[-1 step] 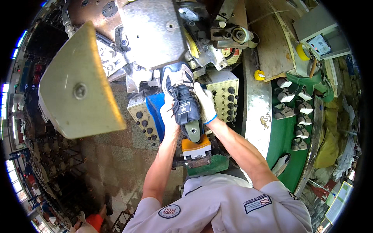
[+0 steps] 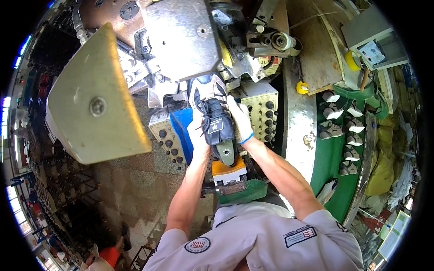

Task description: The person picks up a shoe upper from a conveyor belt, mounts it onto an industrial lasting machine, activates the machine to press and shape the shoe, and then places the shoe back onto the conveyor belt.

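A dark blue and grey lace-up shoe upper sits on a green shoe last, its toe pointing away from me and tucked at the lower edge of a metal machine head. My left hand, in a white glove, is closed against the shoe's left side. My right hand, in a white glove with a blue cuff, is closed on its right side. The fingers' undersides are hidden. Just below the heel end of the last is an orange pad on a bracket.
Control boxes with black knobs flank the shoe, with a blue panel at the left one. A large beige cover juts in at left. Several shoe uppers lie on a green conveyor at right. Another person is at lower left.
The beige cover and the machine head appear slightly farther right in the picture. The shoe's toe looks a little deeper under the head; both hands keep their hold.
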Demonstrator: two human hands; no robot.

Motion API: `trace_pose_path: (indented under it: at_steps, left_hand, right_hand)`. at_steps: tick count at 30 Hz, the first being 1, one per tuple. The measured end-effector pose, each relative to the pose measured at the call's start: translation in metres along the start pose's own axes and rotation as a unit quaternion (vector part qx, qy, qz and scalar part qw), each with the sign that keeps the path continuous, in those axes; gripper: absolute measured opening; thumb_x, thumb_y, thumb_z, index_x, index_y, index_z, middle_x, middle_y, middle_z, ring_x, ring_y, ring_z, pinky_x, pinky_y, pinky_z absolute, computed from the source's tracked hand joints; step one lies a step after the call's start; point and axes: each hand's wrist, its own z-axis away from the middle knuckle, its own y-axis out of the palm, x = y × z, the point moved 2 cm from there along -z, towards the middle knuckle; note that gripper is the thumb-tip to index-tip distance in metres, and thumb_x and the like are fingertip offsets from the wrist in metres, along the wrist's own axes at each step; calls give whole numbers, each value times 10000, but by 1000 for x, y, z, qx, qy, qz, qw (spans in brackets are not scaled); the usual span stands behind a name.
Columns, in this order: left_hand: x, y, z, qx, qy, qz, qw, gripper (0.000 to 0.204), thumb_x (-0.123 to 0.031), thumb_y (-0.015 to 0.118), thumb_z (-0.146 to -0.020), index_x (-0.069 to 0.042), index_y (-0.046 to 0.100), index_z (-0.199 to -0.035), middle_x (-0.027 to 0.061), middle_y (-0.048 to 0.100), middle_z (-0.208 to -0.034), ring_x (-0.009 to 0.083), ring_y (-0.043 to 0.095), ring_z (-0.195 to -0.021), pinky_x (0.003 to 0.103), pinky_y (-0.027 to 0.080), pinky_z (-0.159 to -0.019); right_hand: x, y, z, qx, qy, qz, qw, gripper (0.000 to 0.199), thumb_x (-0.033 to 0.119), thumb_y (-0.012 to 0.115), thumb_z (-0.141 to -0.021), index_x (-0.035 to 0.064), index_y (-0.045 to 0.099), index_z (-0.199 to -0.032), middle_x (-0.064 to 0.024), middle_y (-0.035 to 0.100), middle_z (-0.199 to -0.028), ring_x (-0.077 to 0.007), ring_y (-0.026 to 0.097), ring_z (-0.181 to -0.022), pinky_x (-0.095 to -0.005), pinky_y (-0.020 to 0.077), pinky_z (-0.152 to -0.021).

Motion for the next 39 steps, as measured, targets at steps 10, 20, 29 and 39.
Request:
trace_pose_path:
  at_steps: [10,20,29,39]
  left_hand:
    - [0,-3,1,41,35,-17,998,507,-434,375,-1099,-16,660,-1118,14,683,-990,101,630,-814,273,532,-741]
    - [154,-168,151,63,83,-716,690,978,-179,778,-693,128,260,-1464,380,303,-1501,516,320,-1403,524,268,-1190]
    - [105,-165,148,41,34,-570,820,560,-197,795,-751,7,589,-1231,287,685,-932,451,684,-885,476,550,-780]
    - [-81,-151,258,-109,-52,-236,964,335,-55,860,-696,25,725,-992,26,713,-909,130,647,-768,293,532,-731]
  right_hand:
    - [14,8,6,-30,18,23,999,347,353,625,-1011,22,712,-1066,-42,719,-987,-98,653,-849,-275,536,-734]
    - [34,-130,128,-61,-38,-36,997,536,311,348,-1084,-124,436,-1384,-303,611,-1264,-368,683,-1077,-414,607,-855]
    - [42,-128,140,-50,13,121,991,631,364,504,-1043,-115,372,-1434,-314,544,-1348,-394,650,-1126,-446,594,-857]
    - [65,-83,183,28,-8,100,995,469,223,384,-1080,-145,431,-1367,-294,616,-1252,-380,685,-1075,-427,616,-859]
